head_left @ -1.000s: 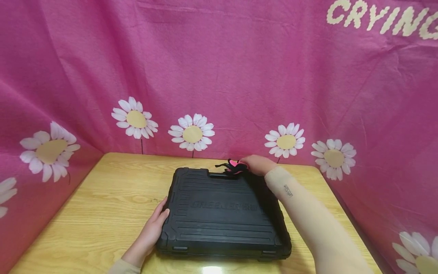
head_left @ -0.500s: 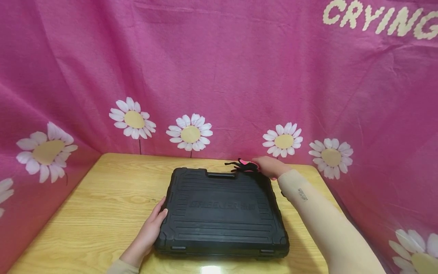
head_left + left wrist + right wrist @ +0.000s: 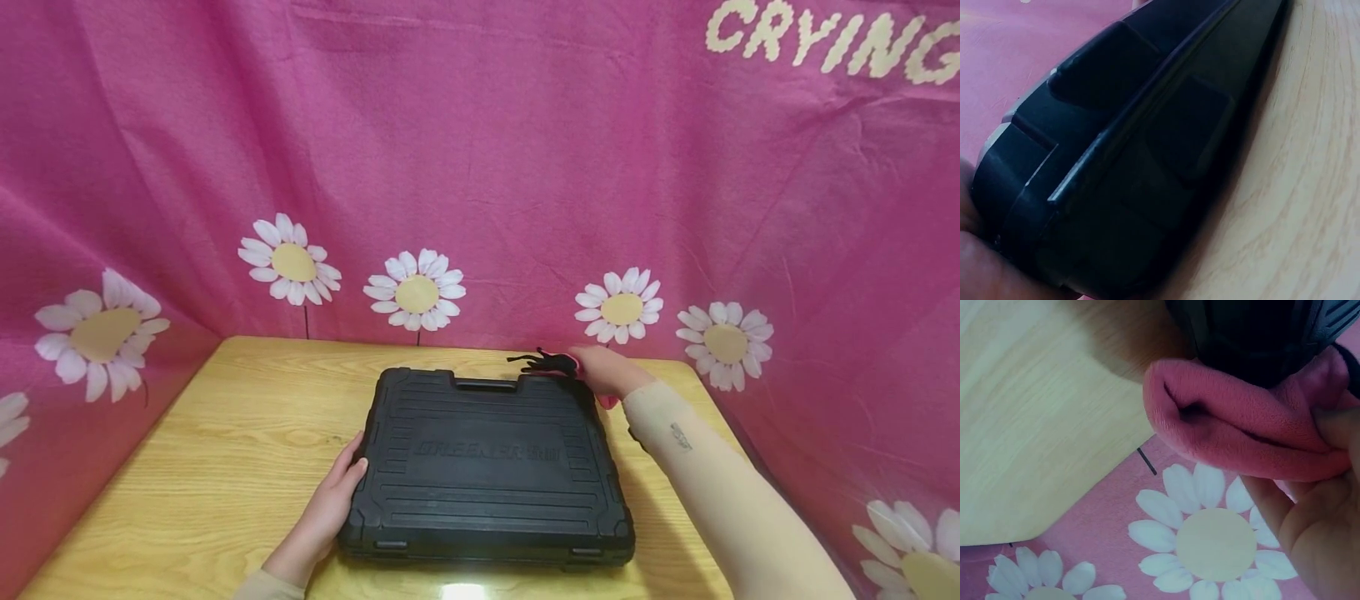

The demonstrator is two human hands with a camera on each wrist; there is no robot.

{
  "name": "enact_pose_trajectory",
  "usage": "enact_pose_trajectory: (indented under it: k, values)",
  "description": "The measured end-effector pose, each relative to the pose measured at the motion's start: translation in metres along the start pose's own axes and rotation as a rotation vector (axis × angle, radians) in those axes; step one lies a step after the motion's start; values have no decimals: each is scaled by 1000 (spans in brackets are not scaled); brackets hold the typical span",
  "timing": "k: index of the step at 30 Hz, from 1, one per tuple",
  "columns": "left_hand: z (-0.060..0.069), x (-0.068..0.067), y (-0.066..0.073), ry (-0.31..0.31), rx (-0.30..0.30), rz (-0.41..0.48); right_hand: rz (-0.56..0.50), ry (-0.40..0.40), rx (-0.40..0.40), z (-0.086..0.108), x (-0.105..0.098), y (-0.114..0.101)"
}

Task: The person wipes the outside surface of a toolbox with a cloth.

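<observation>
While the right arm reaches across, right hand [image 3: 607, 371] pinches the folded pink plush cloth [image 3: 1229, 415] at the ribbed black hard-shell case's [image 3: 487, 450] far right corner, black strands [image 3: 551, 363] pointing left. Left hand [image 3: 337, 492] presses the case's left side, index finger extended. Case handle [image 3: 486, 386] faces away; wood-grain table [image 3: 292, 400] underneath.

Hard moulded plastic on the carry case [image 3: 487, 454], mostly matt, with a ribbed top and a bit of sheen along the edges in the left wrist view. Fuzzy, soft-looking nap on the pink cloth [image 3: 1229, 419], totally matt. Wood or wood-look for the bench [image 3: 247, 417], smooth, clear grain, glossy enough to throw a bright glare spot near the front. Creased, matt fabric for the backdrop [image 3: 480, 167]. Smooth matt cloth on the sleeve [image 3: 720, 475] too.
</observation>
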State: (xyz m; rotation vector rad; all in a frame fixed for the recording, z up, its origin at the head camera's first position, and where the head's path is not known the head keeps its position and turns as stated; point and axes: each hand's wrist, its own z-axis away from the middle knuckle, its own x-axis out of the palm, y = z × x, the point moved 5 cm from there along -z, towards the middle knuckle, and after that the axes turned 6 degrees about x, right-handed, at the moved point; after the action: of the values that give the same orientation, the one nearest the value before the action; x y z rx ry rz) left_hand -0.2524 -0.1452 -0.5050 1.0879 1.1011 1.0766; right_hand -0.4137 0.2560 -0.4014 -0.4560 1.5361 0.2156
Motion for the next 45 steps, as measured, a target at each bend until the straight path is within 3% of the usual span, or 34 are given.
enact_pose_trajectory:
  k: [7,13,18,29,40,45]
  values:
    - [-2,0,-1,10,-9,3,-323,-139,309,22,12,14]
    - [-1,2,-1,21,-13,8,-262,-34,324,33,16,19]
    - [0,1,-1,23,-9,18,-267,1,333,47,19,19]
    - [1,0,-1,28,-19,30,-189,142,264,85,26,9]
    - [1,0,2,23,4,21,-330,96,351,128,37,-4]
    - [0,1,-1,20,-3,24,-336,108,356,151,38,-11]
